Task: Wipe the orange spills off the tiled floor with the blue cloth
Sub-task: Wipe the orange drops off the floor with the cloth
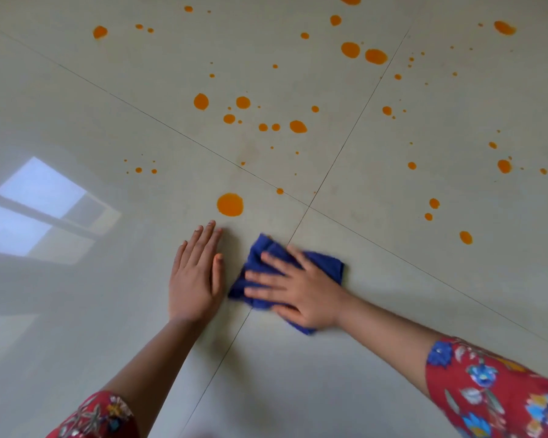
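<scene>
Two arms in red floral sleeves [500,393] reach out over the pale tiled floor [76,279]. The right hand [301,292] presses flat, fingers spread, on the blue cloth [323,263], which lies bunched across a grout line. Just beside it the left hand [196,276] rests palm down on bare tile, fingers together, holding nothing. Beyond its fingertips sits a large orange spill [230,204]; farther off, many drops [298,126] dot the tiles.

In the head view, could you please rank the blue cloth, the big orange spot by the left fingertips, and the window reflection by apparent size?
1. window reflection
2. blue cloth, partly hidden under the right hand
3. big orange spot, just beyond the left hand
</scene>
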Demonstrator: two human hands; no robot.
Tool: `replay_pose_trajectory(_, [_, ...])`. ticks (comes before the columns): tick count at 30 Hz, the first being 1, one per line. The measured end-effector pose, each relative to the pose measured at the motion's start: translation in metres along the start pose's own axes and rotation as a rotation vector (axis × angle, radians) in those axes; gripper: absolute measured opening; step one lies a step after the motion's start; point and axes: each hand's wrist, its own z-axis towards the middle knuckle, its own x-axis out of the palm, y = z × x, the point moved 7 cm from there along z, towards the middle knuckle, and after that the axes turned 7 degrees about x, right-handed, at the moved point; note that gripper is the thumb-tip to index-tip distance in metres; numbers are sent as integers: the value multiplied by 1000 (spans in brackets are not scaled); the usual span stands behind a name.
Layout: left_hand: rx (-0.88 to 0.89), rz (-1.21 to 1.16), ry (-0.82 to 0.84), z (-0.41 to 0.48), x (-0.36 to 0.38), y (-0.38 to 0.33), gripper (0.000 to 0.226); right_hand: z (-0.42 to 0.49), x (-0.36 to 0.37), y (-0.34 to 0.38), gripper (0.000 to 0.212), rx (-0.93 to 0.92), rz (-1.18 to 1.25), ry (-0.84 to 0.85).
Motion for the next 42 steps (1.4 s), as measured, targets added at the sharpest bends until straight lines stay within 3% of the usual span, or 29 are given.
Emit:
replay_pose_trajectory(3, [-99, -14, -26, -1, -2, 7, 53, 17, -10, -47, 51, 437, 1, -96])
replay_pose_trajectory(6, [-90, 16, 12, -1, 1, 7, 54, -22, -12, -66, 50, 715, 18, -226])
replay_pose_trajectory(8, [-67, 27, 32, 0, 4, 7, 54, -42, -8, -44, 52, 730, 24, -265])
replay_pose_trajectory(11, [-83, 22, 34, 2, 5, 9, 54, -23, 1, 1, 53, 376, 11, -176])
replay_pose_trajectory(13, [-91, 10, 37, 3, 5, 11, 54, 9, -3, -8, 52, 254, 3, -145])
replay_pose_trajectory(15, [-69, 4, 43, 4, 5, 11, 54, 30, -8, -41, 52, 404, 15, -169])
replay_pose_trajectory(17, [-51, 18, 33, 5, -2, 14, 54, 20, -12, -78, 51, 688, 38, -216])
replay_pose_trajectory(20, [-55, 77, 10, 19, -17, 36, 54, -15, -10, -77, 55, 957, 37, -272])
replay_pose_trajectory(24, [-135, 138, 45, 35, -18, 63, 60, -6, 0, -23, 56, 812, -1, -227])
replay_pose_trajectory(28, [-163, 145, 44, 33, -16, 63, 60, 46, -12, -54, 53, 651, 2, -205])
replay_pose_trajectory(30, [-168, 142, 46, 32, -17, 64, 59, 50, -16, -87, 53, 698, 7, -192])
replay_pose_trajectory(32, [-167, 139, 48, 33, -17, 64, 59, 33, -17, -111, 54, 871, 52, -239])
replay_pose_trajectory(35, [-166, 143, 45, 32, -17, 63, 59, 6, -12, -89, 55, 1059, 55, -315])
replay_pose_trajectory(39, [-170, 144, 45, 33, -18, 64, 59, 39, -8, -49, 53, 588, -2, -213])
replay_pose_trajectory(42, [-164, 142, 51, 32, -16, 63, 59, 68, -18, -90, 54, 622, 14, -202])
